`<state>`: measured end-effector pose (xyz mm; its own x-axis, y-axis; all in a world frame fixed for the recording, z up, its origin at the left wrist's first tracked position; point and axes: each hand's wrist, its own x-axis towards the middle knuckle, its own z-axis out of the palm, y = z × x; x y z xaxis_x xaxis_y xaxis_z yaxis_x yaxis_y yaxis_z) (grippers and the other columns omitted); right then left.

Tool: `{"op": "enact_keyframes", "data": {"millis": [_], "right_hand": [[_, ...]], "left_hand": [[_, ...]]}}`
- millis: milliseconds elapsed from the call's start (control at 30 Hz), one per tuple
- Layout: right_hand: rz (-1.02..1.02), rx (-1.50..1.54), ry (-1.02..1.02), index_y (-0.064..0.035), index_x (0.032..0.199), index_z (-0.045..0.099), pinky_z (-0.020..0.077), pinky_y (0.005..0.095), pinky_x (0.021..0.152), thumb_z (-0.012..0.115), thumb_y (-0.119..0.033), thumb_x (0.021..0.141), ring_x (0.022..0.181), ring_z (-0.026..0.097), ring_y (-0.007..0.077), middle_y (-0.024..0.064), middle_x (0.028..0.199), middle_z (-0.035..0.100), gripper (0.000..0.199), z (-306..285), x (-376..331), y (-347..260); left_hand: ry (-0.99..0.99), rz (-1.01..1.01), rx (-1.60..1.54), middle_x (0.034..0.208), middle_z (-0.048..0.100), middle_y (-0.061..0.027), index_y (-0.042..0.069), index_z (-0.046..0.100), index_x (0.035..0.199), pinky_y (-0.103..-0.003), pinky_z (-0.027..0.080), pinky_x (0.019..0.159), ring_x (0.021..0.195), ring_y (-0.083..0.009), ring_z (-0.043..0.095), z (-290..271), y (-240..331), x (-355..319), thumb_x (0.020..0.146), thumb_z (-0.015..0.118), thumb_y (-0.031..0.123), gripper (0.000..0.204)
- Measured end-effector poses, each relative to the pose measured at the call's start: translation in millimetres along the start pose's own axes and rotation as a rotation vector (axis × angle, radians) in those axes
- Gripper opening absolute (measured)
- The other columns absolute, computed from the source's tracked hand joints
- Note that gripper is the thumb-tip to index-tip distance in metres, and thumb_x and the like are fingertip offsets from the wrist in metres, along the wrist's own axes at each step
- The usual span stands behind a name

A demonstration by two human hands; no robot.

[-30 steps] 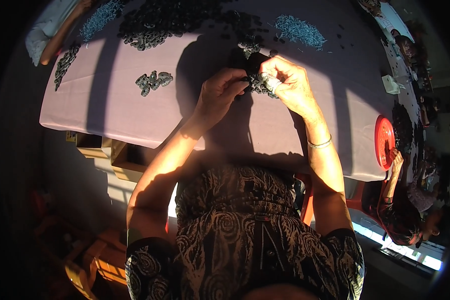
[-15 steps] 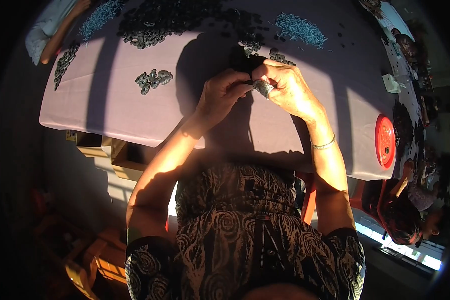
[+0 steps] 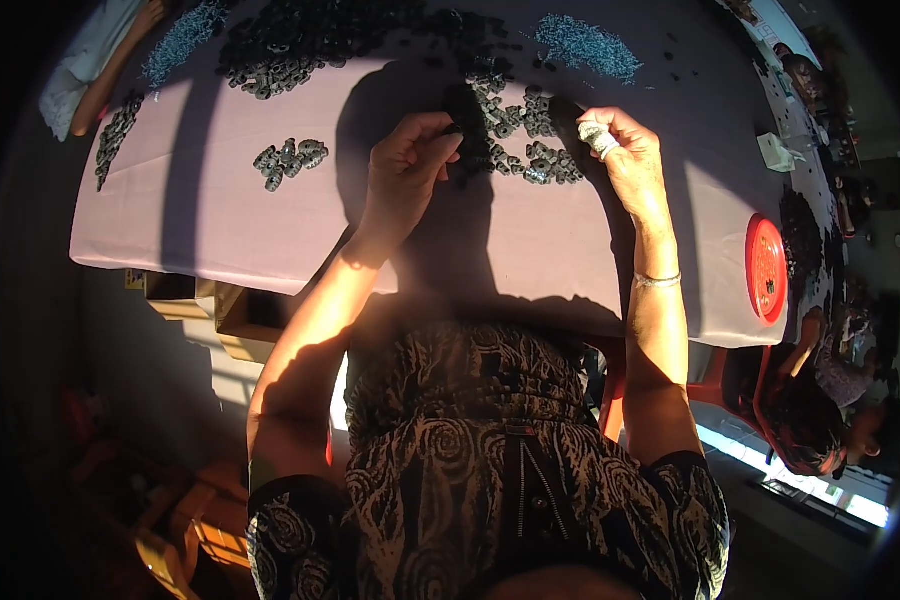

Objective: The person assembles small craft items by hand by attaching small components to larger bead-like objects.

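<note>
My left hand (image 3: 406, 168) is raised over the table left of the middle, its thumb and forefinger pinched on a small black piece (image 3: 453, 130). To the right, my right hand (image 3: 632, 165) is closed, with a whitish wrinkled wrap (image 3: 598, 138) at its thumb and fingertips. Whether those fingers also grip a small part, I cannot make out. Between the hands lie loose clusters of small black ring-like parts (image 3: 552, 163). A separate little group of black parts (image 3: 290, 160) rests to the left of my left hand.
A large heap of black parts (image 3: 305, 45) spreads along the far side, between two piles of small blue pieces (image 3: 588, 48) (image 3: 182, 42). Near the right edge stands a red round tray (image 3: 766, 270). Another person's arm (image 3: 110, 70) shows at far left; more people sit at right.
My hands were together over the middle and are now apart, the left moved left and the right moved right. The clusters between them have come into view.
</note>
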<state>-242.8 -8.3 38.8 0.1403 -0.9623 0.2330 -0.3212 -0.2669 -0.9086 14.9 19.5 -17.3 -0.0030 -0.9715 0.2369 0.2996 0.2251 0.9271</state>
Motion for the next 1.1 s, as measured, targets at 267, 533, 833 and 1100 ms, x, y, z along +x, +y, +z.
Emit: {"op": "enact_keyframes", "data": {"millis": [267, 533, 833, 1100], "right_hand": [[-0.096, -0.145, -0.181, -0.0014, 0.092, 0.066, 0.0451, 0.0238, 0.063, 0.063, -0.001, 0.084, 0.071, 0.054, 0.0076, 0.0007, 0.078, 0.062, 0.009, 8, -8, 4], [-0.271, -0.646, -0.305, -0.0055, 0.097, 0.066, 0.0493, 0.0403, 0.079, 0.065, 0.0, 0.076, 0.092, 0.06, 0.0297, 0.0098, 0.092, 0.062, 0.022, 45, -5, -12], [-0.131, -1.006, -0.435, 0.0005, 0.092, 0.062, 0.0492, 0.0435, 0.083, 0.06, 0.0, 0.076, 0.096, 0.062, 0.0325, 0.018, 0.096, 0.063, 0.016, 71, 2, -44], [0.081, -0.775, -0.483, -0.0022, 0.084, 0.063, 0.0498, 0.043, 0.071, 0.059, -0.001, 0.07, 0.083, 0.064, 0.0348, 0.0163, 0.084, 0.065, 0.014, 56, 20, -31]], "left_hand": [[0.016, -0.038, 0.047, 0.083, 0.064, -0.0006, 0.001, 0.062, 0.103, -0.019, 0.043, 0.054, 0.069, -0.0048, 0.057, -3, -4, 0, 0.088, 0.064, 0.006, 0.016], [0.017, -0.079, 0.141, 0.083, 0.062, 0.0002, 0.002, 0.063, 0.105, -0.019, 0.042, 0.057, 0.067, -0.0056, 0.054, 0, -4, -2, 0.088, 0.065, 0.006, 0.017], [0.009, -0.062, 0.189, 0.08, 0.062, 0.0005, 0.002, 0.062, 0.102, -0.018, 0.043, 0.056, 0.068, -0.004, 0.056, -2, -6, -4, 0.088, 0.065, 0.009, 0.016], [-0.01, -0.069, 0.179, 0.085, 0.063, 0.0009, 0.003, 0.063, 0.104, -0.019, 0.043, 0.057, 0.07, -0.0045, 0.056, 3, -6, -2, 0.089, 0.065, 0.007, 0.017]]}}
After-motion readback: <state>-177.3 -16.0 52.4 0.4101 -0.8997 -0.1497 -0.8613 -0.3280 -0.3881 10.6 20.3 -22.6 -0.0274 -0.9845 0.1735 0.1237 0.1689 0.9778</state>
